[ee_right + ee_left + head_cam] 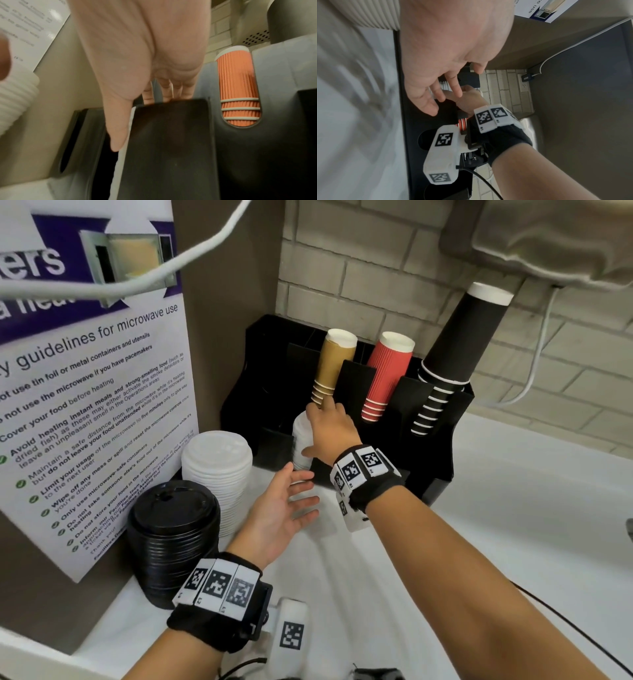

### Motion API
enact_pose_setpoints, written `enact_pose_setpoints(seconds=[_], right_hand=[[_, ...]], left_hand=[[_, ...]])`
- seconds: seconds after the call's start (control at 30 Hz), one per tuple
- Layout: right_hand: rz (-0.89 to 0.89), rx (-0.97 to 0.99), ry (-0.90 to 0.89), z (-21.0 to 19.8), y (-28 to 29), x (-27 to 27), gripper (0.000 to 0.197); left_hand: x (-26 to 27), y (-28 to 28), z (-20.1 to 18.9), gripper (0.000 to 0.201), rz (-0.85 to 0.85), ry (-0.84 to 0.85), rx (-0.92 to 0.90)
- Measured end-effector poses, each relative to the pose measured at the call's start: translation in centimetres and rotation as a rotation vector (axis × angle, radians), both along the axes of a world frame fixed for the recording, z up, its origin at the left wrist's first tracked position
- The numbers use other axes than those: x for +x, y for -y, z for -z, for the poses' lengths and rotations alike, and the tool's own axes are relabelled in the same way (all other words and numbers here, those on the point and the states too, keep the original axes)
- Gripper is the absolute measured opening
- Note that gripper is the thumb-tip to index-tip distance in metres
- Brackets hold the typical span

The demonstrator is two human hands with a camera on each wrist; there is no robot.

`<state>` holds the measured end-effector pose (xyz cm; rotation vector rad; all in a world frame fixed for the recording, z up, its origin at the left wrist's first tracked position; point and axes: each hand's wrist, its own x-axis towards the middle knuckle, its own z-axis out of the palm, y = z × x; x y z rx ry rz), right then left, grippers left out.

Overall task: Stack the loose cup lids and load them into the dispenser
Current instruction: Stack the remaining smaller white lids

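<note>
My right hand (pixel 317 429) reaches into a front slot of the black dispenser (pixel 431 460) and grips a short stack of white lids (pixel 299 436) between thumb and fingers. In the right wrist view the thumb runs along the white lid edge (pixel 123 155) beside a black panel (pixel 171 148), and the fingers (pixel 164 93) go behind it. My left hand (pixel 301 498) hovers open just below and in front of that slot, palm facing right and holding nothing. A tall white lid stack (pixel 215 474) and a black lid stack (pixel 174 539) stand on the counter to the left.
The dispenser holds gold cups (pixel 334 364), red cups (pixel 387 374) and black cups (pixel 452 347). A microwave notice (pixel 92 412) hangs on the left wall panel. A white cable (pixel 137 278) crosses above. White counter (pixel 513 508) stretches to the right.
</note>
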<state>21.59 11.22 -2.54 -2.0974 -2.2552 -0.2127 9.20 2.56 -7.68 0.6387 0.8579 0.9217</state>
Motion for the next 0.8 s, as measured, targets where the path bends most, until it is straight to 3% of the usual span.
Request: enact_pose_setpoints(seconds=[0.13,0.2,0.27,0.33,0.4,0.5,0.8], right_hand=[[0.054,0.232,-0.504,-2.0,3.4,2.6,0.056],[0.161,0.307,-0.744,-2.3,6.4,5.3,0.041],[0.343,0.273,-0.843,-1.8,9.8,8.3,0.03],[0.528,0.17,-0.801,-0.8,12.8,10.9,0.032],[0.663,-0.018,-0.717,0.3,14.9,12.4,0.046],[0.733,-0.275,-0.668,1.6,16.0,12.8,0.062],[0.717,-0.284,-0.663,3.7,15.6,13.0,0.057]], left_hand=[[0.0,-0.1,0.1,0.038,0.016,0.012,0.003],[0.0,-0.2,0.2,0.038,0.021,0.009,0.007],[0.1,-0.3,0.3,0.038,0.032,0.003,0.009],[0.4,-0.2,0.5,0.038,0.05,-0.009,0.016],[0.7,0.0,0.6,0.038,0.071,-0.022,0.023],[1.2,0.3,0.6,0.039,0.104,-0.027,0.038],[1.0,0.6,0.6,0.04,0.111,-0.052,0.066]])
